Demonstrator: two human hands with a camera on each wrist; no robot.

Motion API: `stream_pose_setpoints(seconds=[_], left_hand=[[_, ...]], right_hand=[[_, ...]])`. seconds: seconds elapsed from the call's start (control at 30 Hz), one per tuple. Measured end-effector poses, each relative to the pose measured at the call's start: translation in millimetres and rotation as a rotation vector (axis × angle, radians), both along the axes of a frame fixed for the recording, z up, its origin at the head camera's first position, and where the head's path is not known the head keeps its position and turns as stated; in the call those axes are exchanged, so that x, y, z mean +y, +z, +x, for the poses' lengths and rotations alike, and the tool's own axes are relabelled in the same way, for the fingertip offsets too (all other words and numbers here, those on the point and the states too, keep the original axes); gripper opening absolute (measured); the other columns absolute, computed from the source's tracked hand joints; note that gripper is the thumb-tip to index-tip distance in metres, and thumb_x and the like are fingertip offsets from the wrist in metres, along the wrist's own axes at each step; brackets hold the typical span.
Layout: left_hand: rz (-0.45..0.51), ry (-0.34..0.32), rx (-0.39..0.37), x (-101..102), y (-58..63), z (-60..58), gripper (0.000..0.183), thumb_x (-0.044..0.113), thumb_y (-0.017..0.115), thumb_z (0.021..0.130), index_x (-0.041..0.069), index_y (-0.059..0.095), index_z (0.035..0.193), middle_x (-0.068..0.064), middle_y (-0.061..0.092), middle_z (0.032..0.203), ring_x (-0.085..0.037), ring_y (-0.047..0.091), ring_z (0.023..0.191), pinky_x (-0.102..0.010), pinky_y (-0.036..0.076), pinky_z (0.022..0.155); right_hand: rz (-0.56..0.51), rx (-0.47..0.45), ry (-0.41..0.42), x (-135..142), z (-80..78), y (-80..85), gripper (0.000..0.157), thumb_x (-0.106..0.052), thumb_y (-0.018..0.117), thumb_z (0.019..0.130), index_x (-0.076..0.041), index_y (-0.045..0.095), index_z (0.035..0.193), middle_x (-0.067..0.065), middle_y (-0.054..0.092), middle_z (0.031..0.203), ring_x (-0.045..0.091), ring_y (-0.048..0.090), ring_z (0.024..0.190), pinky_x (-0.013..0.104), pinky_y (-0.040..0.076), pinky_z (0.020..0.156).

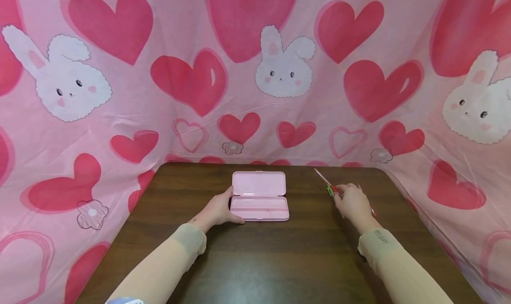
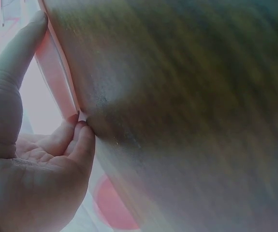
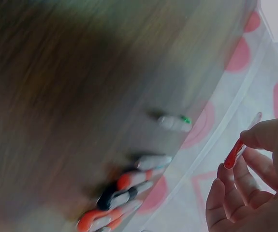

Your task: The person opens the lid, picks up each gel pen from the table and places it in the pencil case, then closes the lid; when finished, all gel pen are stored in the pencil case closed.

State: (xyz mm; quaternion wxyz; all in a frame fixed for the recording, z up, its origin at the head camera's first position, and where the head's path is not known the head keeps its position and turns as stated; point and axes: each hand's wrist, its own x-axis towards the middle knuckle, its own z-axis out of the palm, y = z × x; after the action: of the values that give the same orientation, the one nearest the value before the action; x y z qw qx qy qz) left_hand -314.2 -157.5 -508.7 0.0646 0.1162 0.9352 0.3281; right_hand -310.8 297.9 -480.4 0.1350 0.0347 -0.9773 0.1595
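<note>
Case (image 1: 259, 203) was found open on the desk (image 1: 263, 259), its left end gripped by the left hand (image 1: 218, 210). Right of the case, a red-ended pen (image 3: 233, 155) was pinched between thumb and fingers of the right hand (image 1: 354, 203). Other pens (image 3: 124, 180) lay below that hand, also right of the case. Step in hand: judged as pen pick-up with case steadied. For the next move, a leftward carry to the case, pen aligned lengthwise, was judged necessary.

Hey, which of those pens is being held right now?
The slim red-ended pen, pinched between the right hand's thumb and fingers. It's the only one raised; the other pens lie on the table.
</note>
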Motion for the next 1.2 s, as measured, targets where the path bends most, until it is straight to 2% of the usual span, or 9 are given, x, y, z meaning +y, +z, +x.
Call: stream_pose_setpoints(seconds=[0.23, 0.57, 0.8, 1.03, 1.2], left_hand=[[-0.002, 0.001, 0.001, -0.8, 1.0, 1.5, 0.135, 0.046, 0.106, 0.07, 0.011, 0.028, 0.175, -0.017, 0.054, 0.168, -0.036, 0.056, 0.151, -0.058, 0.043, 0.129], [0.0, 0.005, 0.014, -0.6, 2.5, 2.1, 0.133, 0.044, 0.106, 0.069, 0.013, 0.031, 0.174, -0.017, 0.057, 0.165, -0.036, 0.058, 0.148, -0.058, 0.045, 0.128], [0.007, 0.009, -0.01, 1.3, 2.4, 1.3, 0.133, 0.045, 0.106, 0.07, 0.015, 0.03, 0.174, -0.015, 0.055, 0.167, -0.035, 0.057, 0.15, -0.058, 0.044, 0.129], [0.011, 0.016, -0.026, 0.7, 1.9, 1.3, 0.133, 0.046, 0.105, 0.071, 0.015, 0.028, 0.175, -0.015, 0.052, 0.169, -0.035, 0.055, 0.152, -0.059, 0.043, 0.13], [0.001, 0.017, -0.023, 0.7, 3.6, 0.9, 0.131, 0.046, 0.105, 0.071, 0.015, 0.03, 0.174, -0.014, 0.053, 0.168, -0.035, 0.055, 0.152, -0.058, 0.042, 0.13]], right_hand=[[-0.018, 0.054, 0.043, -19.8, -2.5, -4.5, 0.031, -0.017, 0.069, 0.1, -0.001, 0.078, 0.125, 0.025, 0.075, 0.119, 0.045, 0.075, 0.099, 0.065, 0.06, 0.088], [-0.009, 0.05, 0.117, -51.0, -3.7, -7.7, 0.028, -0.017, 0.074, 0.1, -0.002, 0.08, 0.123, 0.023, 0.076, 0.117, 0.042, 0.075, 0.099, 0.063, 0.063, 0.088], [-0.012, 0.067, 0.129, -70.1, -9.0, -13.8, 0.027, -0.018, 0.076, 0.099, -0.005, 0.081, 0.121, 0.02, 0.076, 0.116, 0.042, 0.075, 0.101, 0.062, 0.062, 0.089], [-0.007, 0.134, 0.18, -89.0, -13.8, -12.0, 0.024, -0.017, 0.081, 0.096, -0.005, 0.083, 0.116, 0.016, 0.077, 0.105, 0.036, 0.074, 0.091, 0.058, 0.063, 0.085], [-0.024, 0.149, 0.216, -102.5, -15.1, -11.0, 0.023, -0.016, 0.082, 0.095, -0.006, 0.084, 0.115, 0.015, 0.077, 0.105, 0.036, 0.073, 0.094, 0.056, 0.063, 0.085]])
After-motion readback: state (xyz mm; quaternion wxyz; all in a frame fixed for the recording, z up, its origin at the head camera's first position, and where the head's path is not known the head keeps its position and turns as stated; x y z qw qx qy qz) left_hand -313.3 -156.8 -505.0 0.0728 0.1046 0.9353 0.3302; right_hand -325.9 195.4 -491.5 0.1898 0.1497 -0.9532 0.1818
